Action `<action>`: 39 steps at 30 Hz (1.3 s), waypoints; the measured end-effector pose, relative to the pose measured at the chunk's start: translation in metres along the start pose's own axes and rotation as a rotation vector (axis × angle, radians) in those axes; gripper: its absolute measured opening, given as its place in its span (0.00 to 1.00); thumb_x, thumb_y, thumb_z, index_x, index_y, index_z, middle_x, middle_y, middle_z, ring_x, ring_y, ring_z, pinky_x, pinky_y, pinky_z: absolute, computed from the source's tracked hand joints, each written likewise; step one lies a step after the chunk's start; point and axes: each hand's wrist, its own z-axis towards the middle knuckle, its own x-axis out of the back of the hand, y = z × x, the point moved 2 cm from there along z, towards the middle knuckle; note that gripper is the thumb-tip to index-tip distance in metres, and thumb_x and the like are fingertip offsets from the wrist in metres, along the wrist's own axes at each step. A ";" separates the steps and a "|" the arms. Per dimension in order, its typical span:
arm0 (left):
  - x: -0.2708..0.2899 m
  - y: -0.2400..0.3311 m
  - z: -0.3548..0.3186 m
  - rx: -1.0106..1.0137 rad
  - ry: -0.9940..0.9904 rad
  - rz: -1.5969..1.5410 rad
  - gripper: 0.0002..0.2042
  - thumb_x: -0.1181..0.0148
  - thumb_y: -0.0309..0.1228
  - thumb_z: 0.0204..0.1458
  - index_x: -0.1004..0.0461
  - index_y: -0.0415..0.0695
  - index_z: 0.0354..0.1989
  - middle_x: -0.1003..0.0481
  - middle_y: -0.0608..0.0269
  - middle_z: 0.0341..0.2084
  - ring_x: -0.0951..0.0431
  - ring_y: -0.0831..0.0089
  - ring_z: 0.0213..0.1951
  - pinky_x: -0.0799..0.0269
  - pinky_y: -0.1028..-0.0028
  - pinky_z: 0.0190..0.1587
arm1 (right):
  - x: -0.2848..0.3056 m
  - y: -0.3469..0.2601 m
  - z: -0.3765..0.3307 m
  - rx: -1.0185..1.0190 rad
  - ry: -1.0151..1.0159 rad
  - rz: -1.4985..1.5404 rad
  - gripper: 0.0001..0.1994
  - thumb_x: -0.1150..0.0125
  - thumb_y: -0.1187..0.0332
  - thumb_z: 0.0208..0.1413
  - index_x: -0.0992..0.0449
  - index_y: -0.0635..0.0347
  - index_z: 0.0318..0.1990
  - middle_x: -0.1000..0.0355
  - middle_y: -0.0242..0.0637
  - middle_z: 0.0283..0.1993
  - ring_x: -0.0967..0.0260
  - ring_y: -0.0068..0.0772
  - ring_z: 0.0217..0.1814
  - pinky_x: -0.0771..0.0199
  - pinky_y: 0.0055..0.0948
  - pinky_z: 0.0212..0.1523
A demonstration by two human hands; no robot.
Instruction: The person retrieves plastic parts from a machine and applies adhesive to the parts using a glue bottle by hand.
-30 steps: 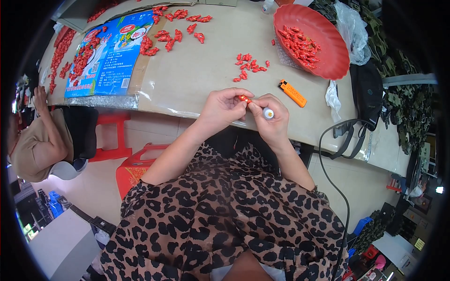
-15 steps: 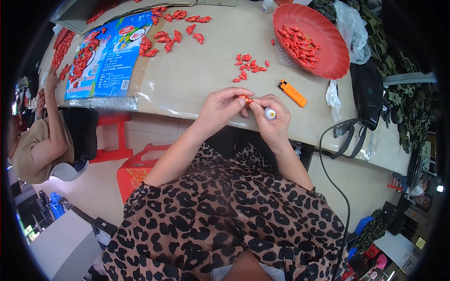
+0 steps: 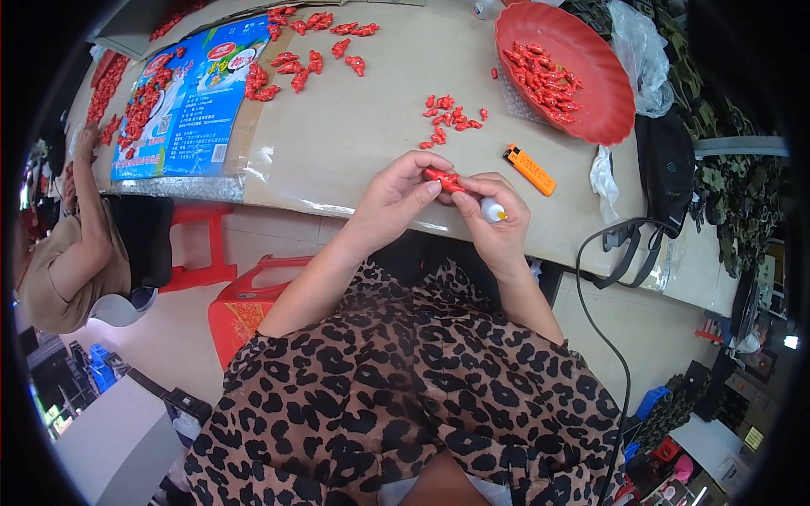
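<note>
Red piece (image 3: 444, 180) between pinched fingers (image 3: 485, 185)

A small, glossy red figurine (image 3: 444, 180) sits slantwise, pinched between left hand (image 3: 393, 205) and right hand (image 3: 499, 234); a white, yellow-ended tube (image 3: 491, 208) lies tucked within the right hand.

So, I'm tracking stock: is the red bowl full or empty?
Partly filled: small red pieces lie in the red bowl, with much of its inside bare.
</note>
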 end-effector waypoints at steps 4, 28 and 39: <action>0.000 0.000 0.000 -0.001 0.008 -0.009 0.09 0.55 0.22 0.50 0.39 0.36 0.40 0.32 0.59 0.34 0.32 0.76 0.38 0.36 0.77 0.43 | -0.001 0.000 0.000 -0.023 0.001 0.023 0.07 0.45 0.82 0.42 0.30 0.67 0.32 0.34 0.38 0.30 0.35 0.24 0.31 0.34 0.18 0.32; -0.002 0.004 0.000 0.244 0.046 0.041 0.11 0.54 0.25 0.49 0.33 0.35 0.40 0.31 0.61 0.22 0.33 0.80 0.19 0.35 0.83 0.22 | 0.003 0.006 -0.002 -0.107 0.040 0.047 0.03 0.45 0.77 0.44 0.28 0.66 0.28 0.33 0.36 0.25 0.37 0.21 0.27 0.38 0.17 0.28; 0.000 0.001 0.001 0.236 0.051 0.028 0.10 0.54 0.23 0.48 0.33 0.33 0.39 0.30 0.59 0.24 0.33 0.79 0.19 0.35 0.83 0.22 | 0.002 0.009 0.000 -0.083 0.011 0.038 0.02 0.44 0.78 0.43 0.29 0.66 0.27 0.33 0.36 0.24 0.36 0.22 0.26 0.38 0.18 0.28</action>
